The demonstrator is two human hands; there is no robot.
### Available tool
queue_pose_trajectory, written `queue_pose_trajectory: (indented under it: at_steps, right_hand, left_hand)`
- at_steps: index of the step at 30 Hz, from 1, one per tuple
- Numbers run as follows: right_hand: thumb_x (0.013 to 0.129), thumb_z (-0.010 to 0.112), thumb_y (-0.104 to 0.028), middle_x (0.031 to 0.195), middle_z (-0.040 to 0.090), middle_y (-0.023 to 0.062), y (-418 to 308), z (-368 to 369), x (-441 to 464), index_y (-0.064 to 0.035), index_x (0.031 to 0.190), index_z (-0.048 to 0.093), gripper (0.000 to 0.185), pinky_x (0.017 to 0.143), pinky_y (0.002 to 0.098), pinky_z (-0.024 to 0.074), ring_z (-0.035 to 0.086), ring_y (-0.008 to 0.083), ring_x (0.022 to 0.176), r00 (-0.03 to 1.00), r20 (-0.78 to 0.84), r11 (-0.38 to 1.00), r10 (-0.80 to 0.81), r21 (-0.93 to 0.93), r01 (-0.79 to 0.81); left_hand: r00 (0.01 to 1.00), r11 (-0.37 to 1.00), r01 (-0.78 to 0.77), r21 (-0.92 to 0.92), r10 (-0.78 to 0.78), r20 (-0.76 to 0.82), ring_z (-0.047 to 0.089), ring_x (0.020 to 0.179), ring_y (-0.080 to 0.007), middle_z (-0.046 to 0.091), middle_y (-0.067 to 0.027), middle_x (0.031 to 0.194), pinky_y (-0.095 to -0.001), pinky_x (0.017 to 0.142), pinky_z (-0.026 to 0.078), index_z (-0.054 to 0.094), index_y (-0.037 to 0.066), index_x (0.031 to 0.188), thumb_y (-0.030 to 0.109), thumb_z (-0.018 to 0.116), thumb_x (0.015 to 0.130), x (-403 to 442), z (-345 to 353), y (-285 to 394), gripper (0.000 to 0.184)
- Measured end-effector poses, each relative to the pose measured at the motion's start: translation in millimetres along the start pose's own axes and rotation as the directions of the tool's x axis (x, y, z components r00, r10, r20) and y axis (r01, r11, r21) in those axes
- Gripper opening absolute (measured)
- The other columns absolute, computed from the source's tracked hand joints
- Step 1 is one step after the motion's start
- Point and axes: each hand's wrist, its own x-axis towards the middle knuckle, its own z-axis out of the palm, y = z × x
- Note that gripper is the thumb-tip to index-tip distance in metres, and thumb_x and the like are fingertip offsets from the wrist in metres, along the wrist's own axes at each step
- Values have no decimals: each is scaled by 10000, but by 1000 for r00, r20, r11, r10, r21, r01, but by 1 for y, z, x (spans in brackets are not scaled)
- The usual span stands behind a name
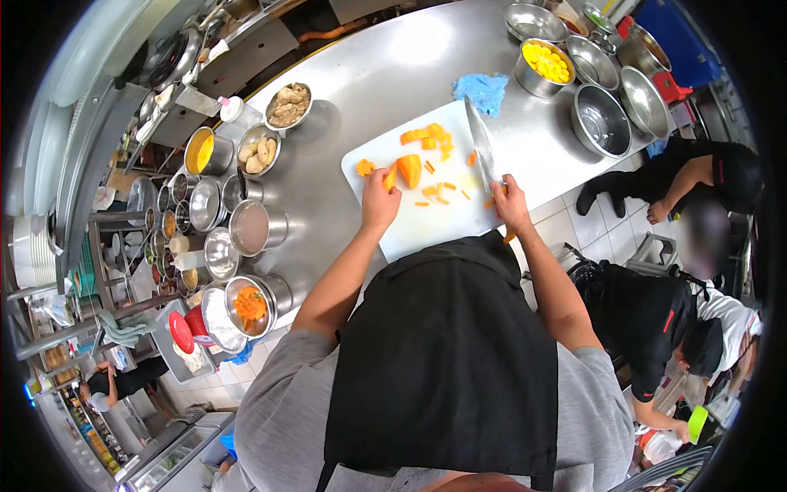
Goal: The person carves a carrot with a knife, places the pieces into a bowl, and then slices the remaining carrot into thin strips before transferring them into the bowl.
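A white cutting board lies on the steel table in front of me. My left hand is closed on a piece of carrot over the board's left part. A thicker carrot chunk lies just right of those fingers. My right hand grips the handle of a kitchen knife at the board's right edge, its blade pointing away from me. Cut carrot sticks are scattered near the middle, and a pile of carrot pieces sits farther back.
A blue cloth lies beyond the board. Steel bowls and a pot of yellow pieces stand at right. On the left are bowls of pale food and a pot with orange pieces. Co-workers are at the right.
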Motion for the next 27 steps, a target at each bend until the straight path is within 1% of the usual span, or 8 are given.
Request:
queue_pose_trajectory:
  at_steps: [7, 9, 10, 15, 17, 20, 24, 27]
  right_hand:
    - [1021, 599, -303, 697, 616, 81, 9, 3, 4, 2, 1174, 511, 352, 470, 316, 499, 574, 139, 526, 999, -21, 999, -30, -15, 30]
    - [1006, 608, -305, 634, 616, 166, 8, 5, 2, -2, 1116, 541, 329, 507, 406, 495, 629, 270, 525, 997, -60, 999, -50, 14, 51]
    - [1006, 608, -305, 634, 616, 166, 8, 3, -2, -2, 1116, 541, 329, 507, 406, 495, 629, 270, 525, 997, -49, 999, -53, 10, 54]
    - [981, 637, -288, 702, 624, 199, -27, -32, -68, -17, 1058, 585, 286, 647, 457, 495, 646, 342, 664, 950, 283, 942, -129, -264, 207]
    - [972, 638, -260, 749, 650, 209, -36, -41, -90, -18, 1056, 602, 259, 672, 461, 502, 650, 377, 710, 838, 513, 880, -187, -292, 375]
    - [968, 647, -220, 741, 623, 221, -15, -39, -101, -8, 1103, 608, 255, 663, 451, 475, 586, 390, 684, 836, 516, 906, -188, -237, 350]
    - [964, 655, -218, 742, 638, 215, -17, -43, -96, -14, 1196, 618, 311, 668, 459, 480, 618, 387, 696, 900, 402, 854, -166, -398, 336]
    - [959, 661, -213, 736, 642, 208, -18, -52, -93, -19, 1225, 619, 332, 664, 453, 481, 622, 382, 692, 928, 333, 880, -169, -373, 294]
  left_hand:
    - [968, 902, 251, -351, -234, 93, 690, 924, -195, 692, -130, 1029, -309, 818, 544, 571, -5, 1146, -39, 637, 829, -34, -22, -27, 326]
    - [977, 903, 211, -375, -187, 98, 672, 938, -163, 681, -114, 1035, -290, 814, 531, 558, 1, 1167, -52, 619, 839, -43, -24, -33, 338]
    - [985, 902, 168, -398, -139, 101, 655, 952, -131, 670, -98, 1041, -270, 811, 518, 546, 8, 1188, -65, 600, 849, -47, -25, -37, 350]
    - [977, 894, 209, -396, -177, 115, 671, 955, -158, 684, -109, 1040, -282, 826, 525, 549, 4, 1193, -76, 608, 839, -56, -45, -43, 368]
    - [976, 890, 218, -401, -187, 117, 687, 953, -181, 697, -120, 1027, -293, 835, 536, 567, 3, 1181, -65, 633, 825, -56, -44, -51, 368]
    - [977, 896, 197, -399, -144, 159, 696, 969, -217, 697, -133, 1059, -317, 852, 541, 581, 10, 1173, -53, 626, 821, -57, -31, -67, 361]
    - [991, 971, 101, -219, -78, 110, 661, 1019, -322, 678, -166, 1088, -411, 911, 524, 599, 16, 1157, -17, 637, 797, -52, -29, -50, 363]
    - [995, 997, -35, -73, 41, 91, 612, 1072, -369, 665, -172, 1103, -455, 980, 478, 603, 26, 1159, 5, 657, 785, -50, -30, -39, 378]
